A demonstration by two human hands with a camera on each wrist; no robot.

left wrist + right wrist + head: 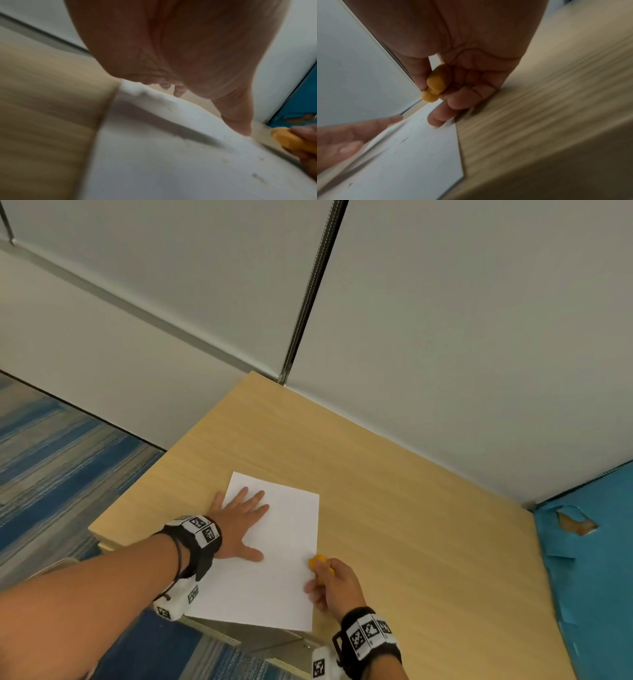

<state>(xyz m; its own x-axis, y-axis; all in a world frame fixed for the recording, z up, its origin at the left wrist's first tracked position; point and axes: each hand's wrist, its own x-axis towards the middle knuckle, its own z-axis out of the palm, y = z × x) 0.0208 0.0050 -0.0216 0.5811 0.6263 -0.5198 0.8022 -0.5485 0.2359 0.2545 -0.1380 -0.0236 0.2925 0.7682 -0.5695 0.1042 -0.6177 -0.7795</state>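
Note:
A white sheet of paper (274,556) lies on the light wooden table (394,508), its near edge reaching past the table's front. My left hand (241,520) lies flat on the sheet's left part, fingers spread and straight. My right hand (330,583) grips a small orange object (318,562) at the sheet's right edge. In the right wrist view the orange object (435,83) sits between thumb and curled fingers, and lower fingertips (436,120) touch the paper (406,155). The left wrist view shows the paper (163,155) under my palm (180,47), with the orange object (171,140) at the right.
Grey partition walls (445,337) stand right behind the table. A blue panel (592,577) with torn patches bounds the table's right side. Blue striped carpet (51,474) lies to the left, below the table's edge. Bare tabletop spreads right of the paper.

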